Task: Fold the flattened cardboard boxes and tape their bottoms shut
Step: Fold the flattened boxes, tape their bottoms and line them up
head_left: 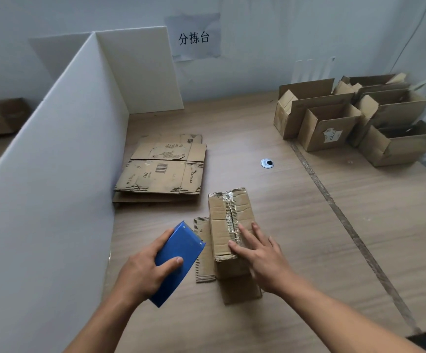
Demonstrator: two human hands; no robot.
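Small cardboard box (pixel 231 225) bottom-up on the wooden table (pixel 308 225), front centre, top flaps splayed flat on the tabletop at left and near side. Clear tape (pixel 229 215) along the bottom seam, wrinkled. Right hand (pixel 260 253) laid flat on the near end of that seam, fingers straight, pressing, likely to rub the tape down and steady the box. Left hand (pixel 140 271) wrapped round a blue tape dispenser (pixel 178 258), just left of the box, probably held aside to stay clear of the pressing hand. Taping of this box judged about done. Behind-left, stack of flattened boxes (pixel 161 171) against the white partition board (pixel 54 161), handy for the next pick. Far right, erected open boxes (pixel 347 118) grouped well apart, apparently the finished pile. Round cable grommet (pixel 267 163) between. Near end of the tape strip hidden under the right hand. Tape roll not visible inside the dispenser. Dispenser resting or lifted: can't tell. Rightmost boxes smeared at the frame edge.
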